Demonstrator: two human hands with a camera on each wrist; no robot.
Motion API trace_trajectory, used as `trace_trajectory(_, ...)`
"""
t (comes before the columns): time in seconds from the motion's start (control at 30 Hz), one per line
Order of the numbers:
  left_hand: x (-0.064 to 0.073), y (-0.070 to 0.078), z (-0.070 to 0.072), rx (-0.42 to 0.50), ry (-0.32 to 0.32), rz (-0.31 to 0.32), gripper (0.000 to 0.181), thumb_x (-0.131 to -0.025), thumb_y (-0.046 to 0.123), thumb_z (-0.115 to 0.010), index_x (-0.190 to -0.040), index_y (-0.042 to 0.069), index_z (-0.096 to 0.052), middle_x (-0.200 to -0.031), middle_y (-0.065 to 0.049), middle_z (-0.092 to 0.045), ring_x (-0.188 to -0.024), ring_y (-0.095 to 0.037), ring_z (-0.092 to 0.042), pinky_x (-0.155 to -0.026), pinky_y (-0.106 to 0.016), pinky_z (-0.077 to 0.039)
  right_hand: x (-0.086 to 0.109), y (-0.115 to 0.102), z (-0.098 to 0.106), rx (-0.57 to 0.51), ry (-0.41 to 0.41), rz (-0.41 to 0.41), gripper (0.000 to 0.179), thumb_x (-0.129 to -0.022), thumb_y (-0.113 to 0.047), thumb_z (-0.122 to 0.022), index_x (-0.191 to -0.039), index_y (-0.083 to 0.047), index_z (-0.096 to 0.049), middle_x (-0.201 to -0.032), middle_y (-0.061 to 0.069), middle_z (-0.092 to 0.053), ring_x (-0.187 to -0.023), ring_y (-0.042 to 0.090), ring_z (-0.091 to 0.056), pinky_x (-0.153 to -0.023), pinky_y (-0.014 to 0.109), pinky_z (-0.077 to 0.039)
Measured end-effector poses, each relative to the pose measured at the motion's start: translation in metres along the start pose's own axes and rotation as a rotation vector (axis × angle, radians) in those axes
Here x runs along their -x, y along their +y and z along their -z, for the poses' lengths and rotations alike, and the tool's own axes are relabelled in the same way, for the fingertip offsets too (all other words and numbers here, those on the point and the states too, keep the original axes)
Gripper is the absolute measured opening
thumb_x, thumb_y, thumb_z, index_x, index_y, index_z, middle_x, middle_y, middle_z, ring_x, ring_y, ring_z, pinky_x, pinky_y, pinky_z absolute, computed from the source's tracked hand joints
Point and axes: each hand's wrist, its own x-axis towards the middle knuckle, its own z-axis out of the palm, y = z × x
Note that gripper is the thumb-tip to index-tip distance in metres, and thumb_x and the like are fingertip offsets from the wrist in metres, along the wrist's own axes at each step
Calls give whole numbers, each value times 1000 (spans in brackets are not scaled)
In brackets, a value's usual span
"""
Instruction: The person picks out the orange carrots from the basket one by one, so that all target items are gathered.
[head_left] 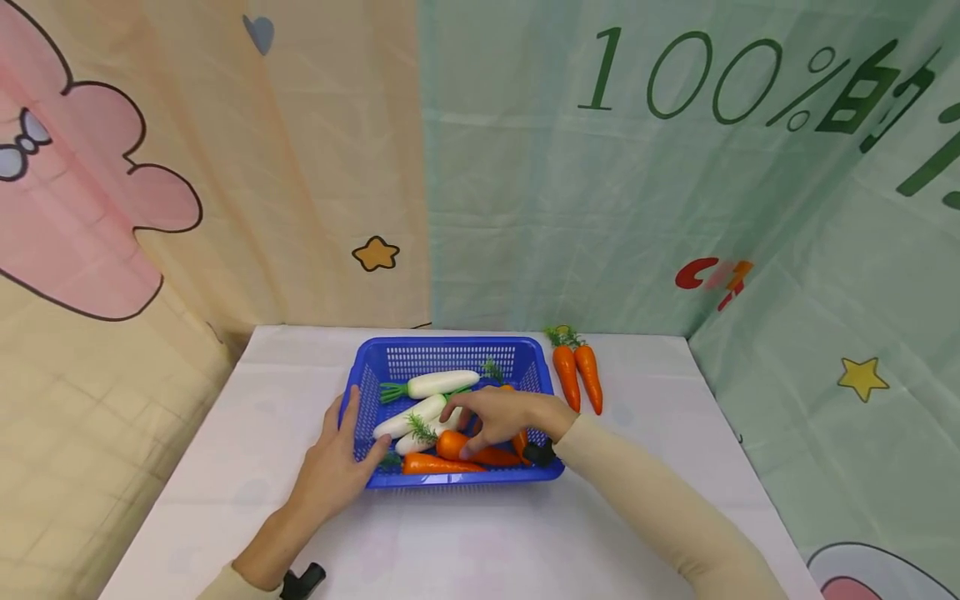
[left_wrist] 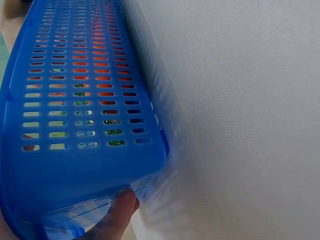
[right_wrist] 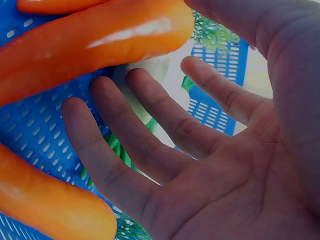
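Observation:
A blue plastic basket point(head_left: 459, 342) with slotted walls holds white radishes and orange carrots. My left hand point(head_left: 333, 462) grips its front left corner, with the thumb over the rim and a finger point(left_wrist: 120, 212) against the outside wall. Inside the basket, my right hand point(head_left: 498, 414) reaches over the vegetables with its fingers spread and loosely bent. Its thumb is right at a carrot point(right_wrist: 125, 37), and the fingertips stand apart from that carrot. Another carrot point(head_left: 438, 464) lies along the front wall. One white radish point(head_left: 442, 383) lies at the back and another point(head_left: 411, 417) nearer the left hand.
Two carrots point(head_left: 567, 379) with green tops lie on the white table point(head_left: 637, 400) just right of the basket. Printed curtains point(head_left: 510, 208) hang behind the table and along both sides.

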Motion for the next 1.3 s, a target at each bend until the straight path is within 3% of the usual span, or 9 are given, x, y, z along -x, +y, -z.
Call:
trace_trajectory(0.3,-3,-1,2,0,16,-9,104,-116,52,-67,-187,3,-9,-190,-37,-16,-139,-72,-65,-113,-80,-59,-11,3,-3,24,-24,1,53,-105,-39,-89,-151,-29,-64,-144,5,-82,-134,20,-75,-116,41,-61)
trace_trajectory(0.63,1,-2,-1,16,26,-9,103,-116,52,-67,-187,4,-10,-189,-37,-18,-138,-72,-66,-112,-80,-60,-12,2,-7,45,-37,-2,40,-106,-28,-89,-137,-34,-64,-139,4,-83,-126,17,-77,-110,37,-64)
trace_trajectory(0.97,5,2,0,14,33,-1,103,-116,50,-69,-187,4,-12,-188,-38,-19,-134,-73,-68,-109,-80,-61,-11,5,-9,53,-30,17,42,-106,-27,-90,-138,-33,-65,-133,3,-83,-120,14,-76,-106,33,-63)
trace_trajectory(1.13,4,3,0,7,31,-1,102,-116,51,-68,-187,4,-11,-189,-37,-18,-137,-74,-66,-111,-81,-60,-9,6,-8,24,-17,34,41,-105,-26,-90,-138,-32,-65,-133,4,-83,-119,17,-77,-105,33,-64)
trace_trajectory(1.3,4,3,0,5,25,6,102,-116,53,-66,-188,5,-10,-189,-37,-17,-142,-74,-63,-114,-83,-57,-5,7,-3,-27,11,54,44,-106,-23,-89,-142,-30,-65,-131,4,-82,-109,12,-79,-102,29,-66)
